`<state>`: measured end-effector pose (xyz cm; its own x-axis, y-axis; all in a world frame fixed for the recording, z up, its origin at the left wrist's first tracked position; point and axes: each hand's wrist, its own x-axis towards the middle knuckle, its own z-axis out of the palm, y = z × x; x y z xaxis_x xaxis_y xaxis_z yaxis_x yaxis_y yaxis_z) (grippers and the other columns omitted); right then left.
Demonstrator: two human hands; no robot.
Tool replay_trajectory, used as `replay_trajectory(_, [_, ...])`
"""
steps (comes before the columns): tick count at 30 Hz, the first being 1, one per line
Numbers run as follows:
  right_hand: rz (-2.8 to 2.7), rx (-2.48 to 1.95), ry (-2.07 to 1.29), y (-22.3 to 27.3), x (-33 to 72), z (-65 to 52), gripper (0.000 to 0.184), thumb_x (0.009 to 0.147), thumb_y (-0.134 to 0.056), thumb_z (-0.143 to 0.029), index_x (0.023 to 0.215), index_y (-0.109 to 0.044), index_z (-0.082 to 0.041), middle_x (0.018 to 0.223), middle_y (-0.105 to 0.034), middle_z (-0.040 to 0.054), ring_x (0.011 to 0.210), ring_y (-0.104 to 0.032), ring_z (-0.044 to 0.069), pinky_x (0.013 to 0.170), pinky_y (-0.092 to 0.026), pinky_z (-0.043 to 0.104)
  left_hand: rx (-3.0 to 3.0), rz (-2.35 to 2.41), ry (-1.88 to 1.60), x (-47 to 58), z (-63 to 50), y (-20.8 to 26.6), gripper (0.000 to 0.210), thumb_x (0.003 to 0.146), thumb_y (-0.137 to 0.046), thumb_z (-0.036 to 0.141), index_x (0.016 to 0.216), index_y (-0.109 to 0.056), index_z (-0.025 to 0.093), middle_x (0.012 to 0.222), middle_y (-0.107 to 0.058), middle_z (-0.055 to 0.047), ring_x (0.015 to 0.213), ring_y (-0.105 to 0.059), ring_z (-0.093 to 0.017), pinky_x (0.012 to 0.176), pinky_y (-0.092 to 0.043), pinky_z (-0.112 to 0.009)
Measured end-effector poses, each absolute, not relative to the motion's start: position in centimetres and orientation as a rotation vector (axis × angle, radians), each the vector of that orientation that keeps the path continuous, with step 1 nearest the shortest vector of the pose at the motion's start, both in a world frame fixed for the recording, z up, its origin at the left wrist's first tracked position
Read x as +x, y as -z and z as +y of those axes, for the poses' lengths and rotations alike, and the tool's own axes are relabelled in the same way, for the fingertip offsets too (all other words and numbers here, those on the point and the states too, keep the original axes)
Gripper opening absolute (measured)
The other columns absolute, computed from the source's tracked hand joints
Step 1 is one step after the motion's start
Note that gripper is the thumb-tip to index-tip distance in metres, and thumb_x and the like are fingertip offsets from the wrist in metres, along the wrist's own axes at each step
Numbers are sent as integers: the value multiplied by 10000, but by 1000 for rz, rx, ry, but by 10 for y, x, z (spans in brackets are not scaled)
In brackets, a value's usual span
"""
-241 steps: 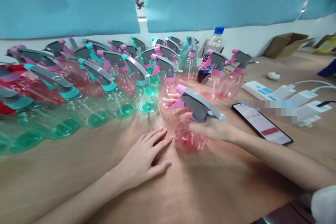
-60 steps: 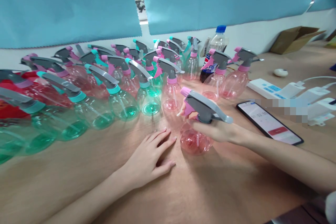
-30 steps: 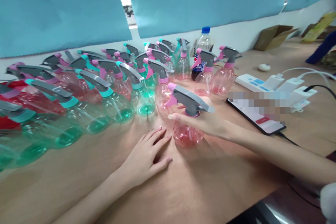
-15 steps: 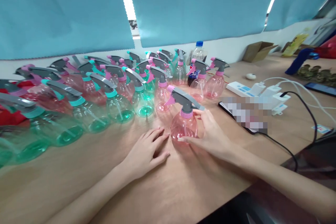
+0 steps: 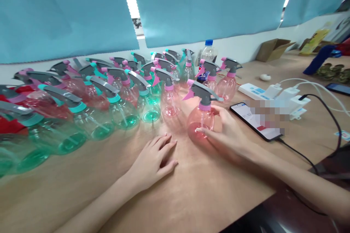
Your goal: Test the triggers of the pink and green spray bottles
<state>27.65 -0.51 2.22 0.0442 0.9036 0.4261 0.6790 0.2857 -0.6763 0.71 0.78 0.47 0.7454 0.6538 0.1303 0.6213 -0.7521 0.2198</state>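
My right hand (image 5: 228, 129) is wrapped round the body of a clear pink spray bottle (image 5: 201, 122) with a grey and pink trigger head. The bottle stands almost upright, its nozzle toward the left; the fingers behind it are partly hidden. Palm down on the table (image 5: 169, 204), my left hand (image 5: 153, 158) rests with fingers apart and nothing in it, a little left of that bottle. Just beyond the left hand stand another pink spray bottle (image 5: 171, 102) and a green spray bottle (image 5: 149, 107).
Several more pink and green spray bottles (image 5: 123, 111) crowd the left and back. A cola bottle (image 5: 208, 56) stands behind them. To the right lie a phone (image 5: 255, 122) on a cable, a white power strip (image 5: 253, 91) with plugs, and a cardboard box (image 5: 273, 49).
My right hand and the pink spray bottle in it have shifted to the right and slightly up in view. The left hand stays flat in nearly the same place.
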Motion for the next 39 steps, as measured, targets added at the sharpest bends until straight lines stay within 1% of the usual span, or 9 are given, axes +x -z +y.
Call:
replay_trajectory(4, [-1683, -1499, -311, -21, 291, 18, 643, 722, -710, -519, 1242, -484, -214, 1275, -550, 127, 1178, -524, 309, 978, -432, 482, 2774, 1014, -312, 7, 8, -5, 475, 920, -518, 412, 1339, -500, 190, 1413, -467, -135, 1280, -424, -327, 1016, -399, -505])
replay_trajectory(8, [-1845, -1449, -125, -19, 302, 55, 613, 717, -696, -546, 1205, -541, -209, 1182, -600, 127, 1105, -551, 316, 950, -435, 504, 2736, 1011, -287, 9, 11, -7, 467, 915, -531, 399, 1334, -503, 194, 1413, -464, -138, 1291, -418, -331, 1019, -403, -501])
replay_trajectory(12, [-1896, -1571, 21, -24, 301, 81, 668, 722, -674, -579, 1241, -546, -179, 1116, -592, 138, 1094, -529, 330, 914, -455, 497, 2702, 985, -289, 16, 16, -6, 478, 906, -548, 394, 1339, -492, 200, 1417, -456, -136, 1318, -395, -327, 1036, -397, -498])
replay_trajectory(17, [-1893, -1709, -31, -34, 292, 94, 675, 753, -624, -613, 1250, -538, -164, 1180, -577, 142, 1130, -537, 332, 844, -498, 471, 2680, 953, -299, 25, 24, -3, 471, 910, -550, 381, 1338, -490, 193, 1419, -452, -137, 1326, -394, -313, 1057, -388, -483])
replay_trajectory(22, [-1927, -1724, -46, -40, 286, 101, 692, 778, -617, -579, 1296, -515, -132, 1145, -605, 145, 1084, -579, 326, 881, -487, 461, 2677, 922, -349, 33, 31, 0, 479, 908, -550, 388, 1341, -486, 194, 1429, -442, -132, 1317, -403, -312, 1057, -393, -482])
replay_trajectory(26, [-1936, -1757, -70, -45, 282, 104, 674, 805, -593, -565, 1340, -485, -169, 1172, -597, 143, 1084, -598, 341, 861, -492, 462, 2676, 903, -356, 41, 35, -1, 474, 911, -547, 387, 1333, -497, 177, 1415, -456, -144, 1313, -410, -313, 1060, -387, -488])
replay_trajectory(33, [-1938, -1797, -39, -48, 279, 93, 664, 808, -579, -567, 1310, -487, -142, 1180, -631, 159, 1032, -628, 386, 753, -508, 471, 2673, 874, -363, 54, 42, -2, 474, 902, -558, 381, 1328, -504, 178, 1404, -466, -143, 1317, -403, -314, 1062, -383, -486])
replay_trajectory(35, [-1910, -1751, -35, -47, 288, 87, 601, 813, -586, -534, 1272, -515, -152, 1169, -649, 143, 1001, -644, 354, 752, -509, 453, 2678, 880, -366, 57, 43, 0, 473, 904, -554, 385, 1329, -500, 185, 1401, -468, -136, 1310, -410, -313, 1063, -380, -488])
replay_trajectory(39, [-1747, -1650, 7, -46, 320, 79, 290, 833, -597, -417, 1030, -618, -205, 1003, -700, 62, 770, -664, 223, 698, -499, 362, 2674, 870, -364, 64, 48, 3, 470, 916, -536, 394, 1349, -477, 220, 1408, -463, -118, 1299, -420, -313, 1059, -378, -490])
